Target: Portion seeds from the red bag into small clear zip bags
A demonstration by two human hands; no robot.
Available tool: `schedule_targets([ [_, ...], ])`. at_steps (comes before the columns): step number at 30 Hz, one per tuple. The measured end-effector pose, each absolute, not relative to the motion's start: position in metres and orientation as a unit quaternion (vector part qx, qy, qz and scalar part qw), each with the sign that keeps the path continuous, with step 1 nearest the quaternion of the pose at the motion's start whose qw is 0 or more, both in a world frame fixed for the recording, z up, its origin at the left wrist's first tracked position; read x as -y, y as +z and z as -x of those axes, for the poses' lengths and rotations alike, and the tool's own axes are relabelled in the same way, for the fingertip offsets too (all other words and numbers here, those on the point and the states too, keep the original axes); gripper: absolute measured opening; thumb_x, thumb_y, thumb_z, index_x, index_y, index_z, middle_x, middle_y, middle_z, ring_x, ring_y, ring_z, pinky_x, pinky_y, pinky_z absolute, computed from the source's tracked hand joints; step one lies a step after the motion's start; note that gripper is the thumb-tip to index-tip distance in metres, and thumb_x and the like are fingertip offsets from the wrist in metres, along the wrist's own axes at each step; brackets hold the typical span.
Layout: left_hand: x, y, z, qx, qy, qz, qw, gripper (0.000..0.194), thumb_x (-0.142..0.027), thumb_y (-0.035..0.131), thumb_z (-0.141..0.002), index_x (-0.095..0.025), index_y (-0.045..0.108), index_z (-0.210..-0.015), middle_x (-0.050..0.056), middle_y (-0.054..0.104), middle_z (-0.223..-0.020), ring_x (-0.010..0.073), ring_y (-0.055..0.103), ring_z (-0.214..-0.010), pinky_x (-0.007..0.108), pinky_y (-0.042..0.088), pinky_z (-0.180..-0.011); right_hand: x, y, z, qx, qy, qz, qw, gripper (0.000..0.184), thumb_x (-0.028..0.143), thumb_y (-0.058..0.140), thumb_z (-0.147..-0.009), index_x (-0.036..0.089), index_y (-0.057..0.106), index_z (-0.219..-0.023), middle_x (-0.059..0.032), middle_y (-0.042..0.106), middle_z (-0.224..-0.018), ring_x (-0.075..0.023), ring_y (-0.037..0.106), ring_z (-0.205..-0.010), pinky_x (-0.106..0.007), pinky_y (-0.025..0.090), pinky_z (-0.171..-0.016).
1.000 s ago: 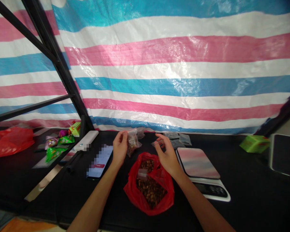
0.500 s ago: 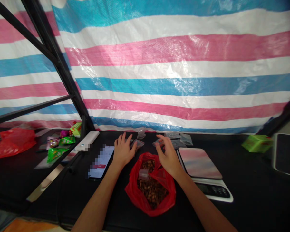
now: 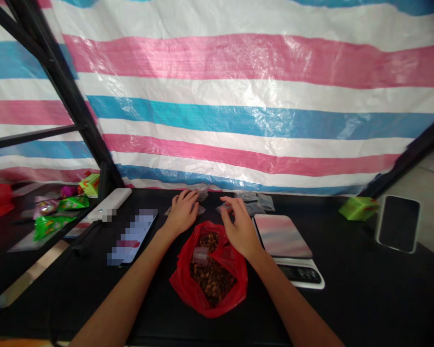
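My left hand (image 3: 182,213) lies palm down over a small clear plastic bag at the back of the black table, fingers stretched out. Close by, my right hand (image 3: 240,230) is open, its thumb apart from slightly bent fingers, near several small clear bags (image 3: 265,202). Whether its fingertips touch one is hard to see. Between my forearms stands an open red plastic bag (image 3: 183,272) of small brown pieces like nuts or seeds. A small clear plastic cup (image 3: 200,256) rests on those pieces.
Right of my right hand sits a kitchen scale (image 3: 284,236). A phone (image 3: 133,241) lies left, beside a white power strip (image 3: 112,202). Green snack packets (image 3: 54,225) are farther left. A green box (image 3: 358,208) and a dark-screened device (image 3: 398,224) stand right. Striped sheeting hangs behind.
The view has turned to the right, so the scene shifts left. My left hand has moved slightly right over the small bags, its fingers closer together. My right hand has barely moved relative to the red bag.
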State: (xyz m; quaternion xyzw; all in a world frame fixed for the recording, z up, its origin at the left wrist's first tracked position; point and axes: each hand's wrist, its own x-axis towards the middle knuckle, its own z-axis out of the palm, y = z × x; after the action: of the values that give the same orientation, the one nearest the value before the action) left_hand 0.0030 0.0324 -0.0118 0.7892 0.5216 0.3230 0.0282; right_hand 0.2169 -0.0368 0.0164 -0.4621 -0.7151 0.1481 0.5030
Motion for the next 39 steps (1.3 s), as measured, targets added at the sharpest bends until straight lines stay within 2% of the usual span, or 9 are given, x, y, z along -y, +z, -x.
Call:
schedule_targets([
  [4,-0.027,0.001,-0.003,-0.472,0.459,-0.741,0.131,0.036,-0.029,0.052,-0.097,-0.022,0.071,-0.127,0.011,0.066,-0.138,0.0281,0.056,-0.133,0.052,0.039,-0.117,0.034,0.015,-0.219,0.715,0.147,0.469,0.498,0.030,0.027,0.049,-0.102,0.027,0.061,-0.130,-0.0080,0.061,-0.114,-0.0227,0.064,-0.101,-0.038,0.052,-0.094],
  [10,0.005,0.020,-0.017,-0.351,0.530,-0.583,0.507,0.040,-0.037,0.064,-0.092,-0.020,0.071,-0.127,0.012,0.064,-0.142,0.0285,0.066,-0.123,0.044,0.053,-0.105,0.034,0.015,-0.219,0.714,0.139,0.465,0.505,0.037,0.023,0.058,-0.097,0.027,0.056,-0.134,-0.0079,0.062,-0.121,-0.0242,0.062,-0.107,-0.039,0.051,-0.095],
  [17,0.013,0.011,-0.024,-0.328,0.502,-0.539,0.592,0.036,-0.025,0.072,-0.084,-0.019,0.076,-0.118,0.009,0.075,-0.123,0.0266,0.068,-0.117,0.040,0.048,-0.108,0.036,0.016,-0.218,0.695,0.162,0.462,0.527,0.026,0.028,0.062,-0.096,0.025,0.056,-0.121,-0.0068,0.066,-0.113,-0.0224,0.064,-0.097,-0.037,0.051,-0.089],
  [22,0.014,0.013,-0.023,-0.365,0.439,-0.603,0.557,0.033,-0.024,0.069,-0.083,-0.019,0.075,-0.115,0.008,0.078,-0.110,0.0244,0.072,-0.101,0.037,0.053,-0.094,0.033,0.013,-0.216,0.661,0.200,0.466,0.553,0.021,0.027,0.063,-0.091,0.025,0.050,-0.107,-0.0029,0.067,-0.098,-0.0195,0.066,-0.081,-0.035,0.052,-0.080],
  [26,0.018,0.018,-0.019,-0.410,0.415,-0.734,0.349,0.019,-0.026,0.059,-0.090,-0.020,0.073,-0.101,0.007,0.073,-0.092,0.0220,0.068,-0.087,0.035,0.054,-0.082,0.031,0.015,-0.217,0.637,0.243,0.452,0.575,0.018,0.024,0.059,-0.090,0.025,0.048,-0.104,-0.0003,0.065,-0.089,-0.0187,0.066,-0.076,-0.032,0.052,-0.072],
  [28,0.023,0.020,-0.018,-0.410,0.428,-0.781,0.193,0.020,-0.024,0.061,-0.089,-0.021,0.070,-0.106,0.008,0.070,-0.099,0.0240,0.065,-0.095,0.040,0.054,-0.090,0.032,0.016,-0.216,0.641,0.251,0.453,0.567,0.016,0.025,0.059,-0.091,0.025,0.050,-0.105,-0.0002,0.065,-0.088,-0.0184,0.065,-0.074,-0.031,0.052,-0.071],
  [31,0.029,0.024,-0.021,-0.384,0.410,-0.825,0.067,0.049,-0.024,0.068,-0.085,-0.024,0.059,-0.133,0.012,0.063,-0.132,0.0298,0.054,-0.125,0.049,0.045,-0.110,0.035,0.018,-0.213,0.654,0.275,0.430,0.558,0.024,0.023,0.058,-0.091,0.024,0.052,-0.114,-0.0026,0.066,-0.097,-0.0177,0.065,-0.077,-0.032,0.054,-0.074],
  [34,0.031,0.024,-0.023,-0.365,0.356,-0.859,0.048,0.067,-0.029,0.072,-0.087,-0.027,0.048,-0.149,0.011,0.055,-0.148,0.0326,0.042,-0.140,0.054,0.037,-0.119,0.038,0.018,-0.208,0.665,0.313,0.389,0.556,0.036,0.022,0.058,-0.090,0.025,0.051,-0.125,-0.0027,0.068,-0.100,-0.0176,0.066,-0.081,-0.032,0.055,-0.076],
  [39,0.029,0.017,-0.025,-0.369,0.336,-0.863,0.072,0.065,-0.036,0.068,-0.091,-0.026,0.046,-0.152,0.012,0.062,-0.140,0.0323,0.047,-0.134,0.052,0.045,-0.113,0.038,0.019,-0.208,0.656,0.337,0.380,0.559,0.036,0.024,0.055,-0.094,0.026,0.050,-0.130,-0.0036,0.069,-0.102,-0.0183,0.068,-0.084,-0.033,0.057,-0.080],
])
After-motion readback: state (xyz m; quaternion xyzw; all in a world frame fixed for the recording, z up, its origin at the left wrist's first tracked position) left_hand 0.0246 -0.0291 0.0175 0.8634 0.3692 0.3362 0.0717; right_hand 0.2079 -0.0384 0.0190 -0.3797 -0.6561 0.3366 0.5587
